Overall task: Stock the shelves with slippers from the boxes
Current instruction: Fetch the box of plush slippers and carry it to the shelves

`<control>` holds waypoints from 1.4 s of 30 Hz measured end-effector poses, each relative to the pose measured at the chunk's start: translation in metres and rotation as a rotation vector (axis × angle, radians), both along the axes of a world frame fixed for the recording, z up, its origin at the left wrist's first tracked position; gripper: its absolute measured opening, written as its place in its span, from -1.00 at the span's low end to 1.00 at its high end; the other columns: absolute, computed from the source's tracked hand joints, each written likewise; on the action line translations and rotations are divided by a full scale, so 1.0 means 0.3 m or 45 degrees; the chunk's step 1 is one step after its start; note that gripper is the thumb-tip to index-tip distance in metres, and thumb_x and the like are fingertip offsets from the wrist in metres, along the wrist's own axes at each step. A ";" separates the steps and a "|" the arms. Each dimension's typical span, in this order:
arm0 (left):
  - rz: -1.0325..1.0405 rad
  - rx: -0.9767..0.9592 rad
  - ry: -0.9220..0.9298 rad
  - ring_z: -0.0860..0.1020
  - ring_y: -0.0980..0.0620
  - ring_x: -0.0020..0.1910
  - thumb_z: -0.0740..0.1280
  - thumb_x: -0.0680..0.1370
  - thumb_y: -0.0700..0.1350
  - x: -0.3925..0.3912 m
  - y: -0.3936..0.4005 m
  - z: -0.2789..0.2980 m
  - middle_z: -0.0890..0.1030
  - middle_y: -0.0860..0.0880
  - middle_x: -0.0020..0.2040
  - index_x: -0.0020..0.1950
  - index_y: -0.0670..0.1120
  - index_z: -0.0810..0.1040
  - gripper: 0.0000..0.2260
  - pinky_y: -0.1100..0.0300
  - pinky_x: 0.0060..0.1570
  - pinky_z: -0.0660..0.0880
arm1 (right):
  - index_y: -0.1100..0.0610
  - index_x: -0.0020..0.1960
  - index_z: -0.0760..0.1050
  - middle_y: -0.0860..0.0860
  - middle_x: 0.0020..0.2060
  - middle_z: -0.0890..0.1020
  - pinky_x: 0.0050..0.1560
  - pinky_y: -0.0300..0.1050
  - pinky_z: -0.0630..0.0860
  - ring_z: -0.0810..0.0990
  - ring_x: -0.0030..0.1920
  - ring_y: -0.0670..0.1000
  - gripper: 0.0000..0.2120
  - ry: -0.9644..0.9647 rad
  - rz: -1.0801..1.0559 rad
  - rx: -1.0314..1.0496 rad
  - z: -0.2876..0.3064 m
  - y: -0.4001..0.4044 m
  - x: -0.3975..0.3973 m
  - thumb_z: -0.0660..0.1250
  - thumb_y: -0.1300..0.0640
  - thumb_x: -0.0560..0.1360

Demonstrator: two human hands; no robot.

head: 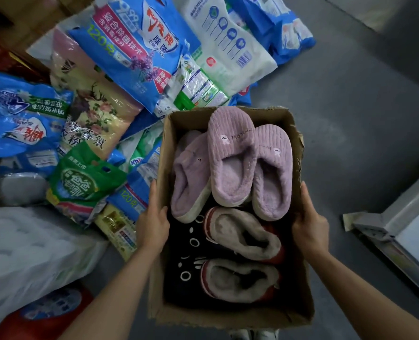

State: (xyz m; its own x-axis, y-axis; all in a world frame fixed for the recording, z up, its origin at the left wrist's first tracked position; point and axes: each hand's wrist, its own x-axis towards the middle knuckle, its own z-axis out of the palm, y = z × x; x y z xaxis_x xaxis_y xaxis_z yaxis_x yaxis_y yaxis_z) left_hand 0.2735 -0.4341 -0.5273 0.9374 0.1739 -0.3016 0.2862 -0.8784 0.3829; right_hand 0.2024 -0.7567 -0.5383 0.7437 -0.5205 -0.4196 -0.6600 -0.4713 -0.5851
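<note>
Between my two forearms, which reach forward and down, sits an open cardboard box (165,153) that I hold by its long sides above the grey floor (350,119). My left hand (152,222) lies against the left wall with the thumb hooked over the rim; my right hand (310,223) clasps the right wall the same way, fingers hidden outside the card. Both hands are well apart, clamped on the box. Inside, three lilac ribbed slippers (230,153) lie at the far end, two overlapping on top of the third. Nearer me are two red slippers with pale fleece lining (240,231), resting on dark fabric with white rings. Bags of washing powder (134,52) are heaped on the floor to the left.
</note>
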 end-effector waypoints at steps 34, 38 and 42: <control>-0.818 -0.259 -0.287 0.60 -0.35 -0.05 0.28 0.51 -0.19 0.171 -0.617 1.120 0.61 -0.27 0.21 0.59 0.17 -0.10 -0.21 -0.05 -0.12 0.50 | -0.15 0.50 0.24 0.31 -0.08 0.66 -0.22 0.06 0.44 0.62 -0.20 0.30 -0.24 -0.301 -0.627 -0.344 1.124 -0.398 -0.386 0.28 0.40 0.43; -1.008 -0.337 -0.278 0.60 -0.37 -0.04 0.20 0.46 -0.09 0.129 -0.681 1.191 0.60 -0.33 0.20 0.63 0.10 -0.01 -0.25 -0.09 -0.10 0.51 | -0.08 0.52 0.23 0.31 -0.04 0.66 -0.20 0.02 0.37 0.61 -0.13 0.32 -0.27 -0.236 -0.808 -0.358 1.203 -0.331 -0.566 0.27 0.39 0.45; -1.239 -0.383 -0.276 0.62 -0.36 -0.06 0.23 0.46 -0.14 0.028 -0.776 1.232 0.63 -0.36 0.09 0.63 0.09 -0.02 -0.23 -0.10 -0.05 0.53 | -0.07 0.51 0.29 0.18 0.14 0.65 -0.11 0.03 0.47 0.63 0.02 0.30 -0.29 -0.279 -1.007 -0.370 1.266 -0.259 -0.780 0.26 0.40 0.45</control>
State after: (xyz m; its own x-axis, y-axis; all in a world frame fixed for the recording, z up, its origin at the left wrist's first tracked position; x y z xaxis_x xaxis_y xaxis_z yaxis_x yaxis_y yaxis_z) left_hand 0.2820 -0.6670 -0.1577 0.6717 -0.7407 -0.0152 -0.5957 -0.5523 0.5831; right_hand -0.0316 -0.8344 -0.1586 0.1670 -0.9827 -0.0798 -0.7434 -0.0723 -0.6650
